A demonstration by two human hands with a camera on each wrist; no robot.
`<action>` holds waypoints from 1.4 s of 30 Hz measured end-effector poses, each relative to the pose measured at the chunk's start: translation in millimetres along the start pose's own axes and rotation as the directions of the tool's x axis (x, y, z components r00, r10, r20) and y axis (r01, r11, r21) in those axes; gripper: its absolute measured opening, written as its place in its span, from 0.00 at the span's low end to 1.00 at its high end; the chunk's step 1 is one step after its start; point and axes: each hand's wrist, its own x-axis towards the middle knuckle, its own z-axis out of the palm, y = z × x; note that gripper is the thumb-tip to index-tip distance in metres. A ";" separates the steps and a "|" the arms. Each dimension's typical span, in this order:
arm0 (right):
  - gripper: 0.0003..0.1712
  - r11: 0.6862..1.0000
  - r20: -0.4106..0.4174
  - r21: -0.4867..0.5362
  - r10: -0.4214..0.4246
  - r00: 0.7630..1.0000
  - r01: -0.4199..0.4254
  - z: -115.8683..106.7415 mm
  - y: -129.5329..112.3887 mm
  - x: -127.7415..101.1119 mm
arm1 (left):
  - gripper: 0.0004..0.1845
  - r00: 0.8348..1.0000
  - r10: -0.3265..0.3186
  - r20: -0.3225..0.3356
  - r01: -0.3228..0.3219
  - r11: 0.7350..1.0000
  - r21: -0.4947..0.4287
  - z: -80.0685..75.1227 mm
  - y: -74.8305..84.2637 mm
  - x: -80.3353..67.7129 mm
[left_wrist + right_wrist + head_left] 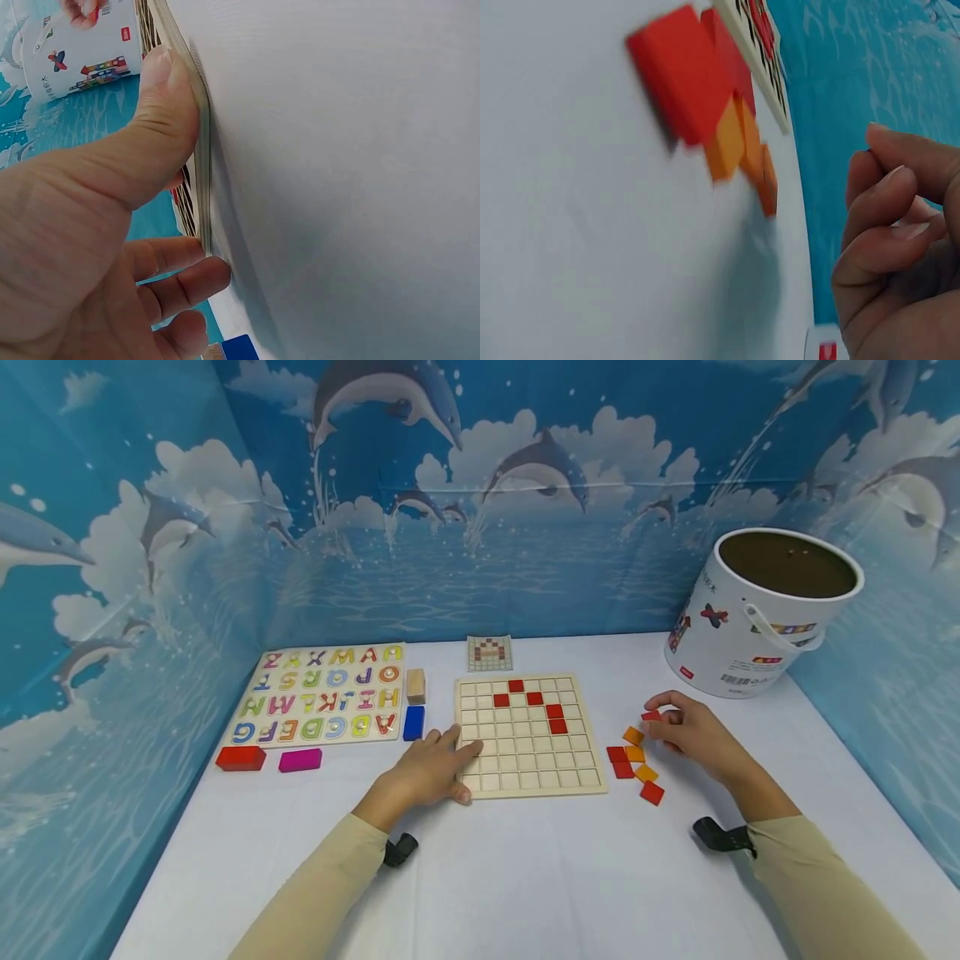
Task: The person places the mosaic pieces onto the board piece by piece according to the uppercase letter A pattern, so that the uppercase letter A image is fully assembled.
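A wooden grid board (522, 758) lies mid-table, with several red tiles (557, 725) set in its upper cells. My left hand (427, 768) rests at the board's left side, fingers spread, index finger reaching over the cells. In the left wrist view the thumb (161, 112) lies against the board edge (201, 150). Right of the board, my right hand (697, 739) pinches a small red tile (651, 716) between thumb and fingertips, raised above loose red tiles (623, 769) and orange tiles (646, 773). The right wrist view hides the pinched tile behind curled fingers (885, 195).
A small pattern card (490, 653) lies behind the board. To the left are an alphabet board (322, 692) and red, magenta, blue and plain wooden blocks (300, 761). A white bucket (738, 643) stands at the back right, near the dolphin-print cloth (480, 585).
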 end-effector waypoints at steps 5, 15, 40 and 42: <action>0.32 0.991 0.020 0.134 -0.007 1.000 0.005 24.3 -23.1 8.1 | 0.47 1.000 0.003 -0.002 -0.003 1.000 -0.007 -0.6 0.5 -0.2; 0.27 0.975 0.192 0.218 -0.076 0.978 0.033 75.6 -47.7 16.4 | 0.47 1.000 0.002 -0.001 -0.002 1.000 0.008 -0.3 0.6 -0.3; 0.23 0.987 0.052 -0.054 -0.147 0.988 0.149 47.4 -47.1 14.5 | 0.47 1.000 0.012 0.001 -0.012 1.000 0.008 0.7 -1.1 1.1; 0.23 0.990 0.031 -0.043 -0.134 0.991 0.135 31.6 -42.8 11.8 | 0.47 1.000 0.011 -0.001 -0.011 1.000 0.016 1.1 -1.6 1.9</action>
